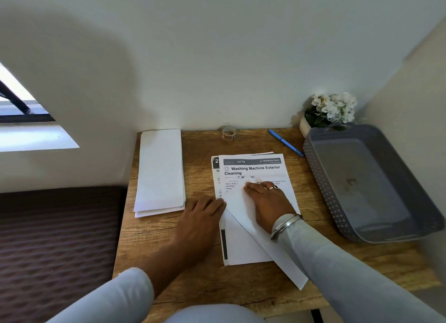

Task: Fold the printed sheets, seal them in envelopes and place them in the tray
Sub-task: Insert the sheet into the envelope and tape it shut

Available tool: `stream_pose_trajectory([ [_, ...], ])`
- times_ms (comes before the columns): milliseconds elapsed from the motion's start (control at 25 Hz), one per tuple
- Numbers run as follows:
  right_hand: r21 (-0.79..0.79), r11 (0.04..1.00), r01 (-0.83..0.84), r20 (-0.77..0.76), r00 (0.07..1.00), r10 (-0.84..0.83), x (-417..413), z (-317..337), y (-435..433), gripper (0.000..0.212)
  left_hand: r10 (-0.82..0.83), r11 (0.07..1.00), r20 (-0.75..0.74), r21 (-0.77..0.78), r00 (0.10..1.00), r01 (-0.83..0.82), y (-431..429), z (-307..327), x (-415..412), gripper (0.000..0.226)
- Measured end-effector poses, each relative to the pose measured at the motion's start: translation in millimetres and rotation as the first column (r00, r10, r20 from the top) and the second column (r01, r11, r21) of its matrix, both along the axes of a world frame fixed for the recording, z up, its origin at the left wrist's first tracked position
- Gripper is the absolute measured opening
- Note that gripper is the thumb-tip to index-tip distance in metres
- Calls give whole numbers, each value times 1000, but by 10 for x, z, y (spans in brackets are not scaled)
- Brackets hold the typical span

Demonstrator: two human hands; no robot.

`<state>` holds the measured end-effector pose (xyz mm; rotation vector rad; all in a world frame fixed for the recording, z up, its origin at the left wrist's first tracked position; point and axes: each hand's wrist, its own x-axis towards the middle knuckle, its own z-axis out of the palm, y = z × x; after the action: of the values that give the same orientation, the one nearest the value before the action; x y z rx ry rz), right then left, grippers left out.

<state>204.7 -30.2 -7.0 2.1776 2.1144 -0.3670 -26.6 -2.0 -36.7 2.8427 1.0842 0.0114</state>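
Observation:
A stack of printed sheets (pixel 253 168) lies in the middle of the wooden desk (pixel 198 269); the top one reads "Washing Machine Exterior Cleaning". Its lower part is turned over diagonally, showing a blank white back (pixel 243 214). My right hand (pixel 268 202) lies flat on that turned-over part, fingers straight, pressing it down. My left hand (pixel 200 216) rests on the desk at the sheet's left edge, fingertips touching the fold. A pile of white envelopes (pixel 160 170) lies to the left. The grey perforated tray (pixel 321 178) stands at the right, with nothing in it.
A roll of stickers (pixel 228 132) stands at the desk's back edge near the wall. A blue pen (pixel 286 143) lies beside the tray. A pot of white flowers (pixel 330 110) sits in the back right corner. A dark ribbed surface (pixel 55 238) lies left of the desk.

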Motion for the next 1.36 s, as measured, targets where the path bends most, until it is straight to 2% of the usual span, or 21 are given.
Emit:
stream_pose_trajectory([
  [80,-11,1000,12,29,1000,-11,-137,56,24,68,18,1000,-10,5,1000,-18,-20,0,14,62],
  [280,15,987,-162,34,986,162,-453,83,26,57,32,999,-9,4,999,-32,-42,15,10,64],
  [520,6,1000,1,84,996,-1,-105,97,235,64,24,1000,-40,-9,999,-24,-33,51,37,66],
  [760,-1,982,-187,23,982,187,-371,77,84,59,41,999,-33,-12,999,-42,-49,63,61,69],
  [920,4,999,-46,35,998,45,-20,75,240,68,30,999,-42,-18,999,-31,-31,65,49,69],
  [1040,-8,1000,18,-45,999,-19,55,12,244,67,43,999,-41,-19,998,-44,-83,104,75,69],
  [1160,-16,999,-41,-74,997,39,154,-15,233,67,77,997,-28,-2,997,-77,-78,155,149,63],
  [1280,-6,999,-54,-68,996,53,187,-23,216,67,30,999,-61,25,998,-29,45,199,402,51],
  [1360,-23,998,-53,-64,997,51,178,-42,205,69,8,999,-75,39,997,-5,121,221,590,51],
])
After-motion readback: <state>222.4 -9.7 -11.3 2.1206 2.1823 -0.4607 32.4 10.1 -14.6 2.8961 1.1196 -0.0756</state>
